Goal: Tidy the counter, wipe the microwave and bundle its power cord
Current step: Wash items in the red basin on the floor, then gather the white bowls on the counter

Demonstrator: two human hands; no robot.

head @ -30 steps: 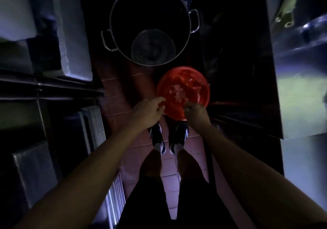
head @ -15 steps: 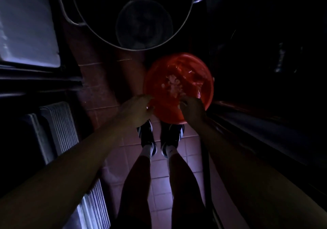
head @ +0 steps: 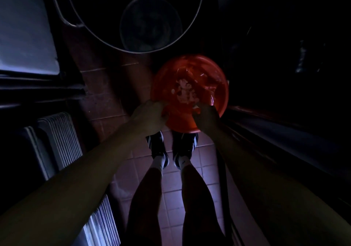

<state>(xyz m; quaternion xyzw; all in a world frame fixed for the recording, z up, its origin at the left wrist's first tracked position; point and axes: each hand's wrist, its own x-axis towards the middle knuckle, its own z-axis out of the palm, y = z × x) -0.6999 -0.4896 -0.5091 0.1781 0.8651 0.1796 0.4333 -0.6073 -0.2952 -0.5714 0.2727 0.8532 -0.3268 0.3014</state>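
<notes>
A red plastic basin (head: 201,78) with pale scraps in its bottom hangs above the tiled floor in front of my feet. My left hand (head: 150,118) grips its near left rim. My right hand (head: 206,117) grips the near right rim, fingers curled over the edge. The scene is very dark. No microwave or power cord shows.
A large metal pot (head: 133,16) with side handles stands on the floor just beyond the basin, a round lid or bowl inside it. Stacked metal trays (head: 62,143) lean at the left. A dark counter edge (head: 275,131) runs along the right. A pale box (head: 24,29) sits upper left.
The view has dropped closer to the floor and grown darker. The basin, held in both hands, has come lower and sits nearer the big pot.
</notes>
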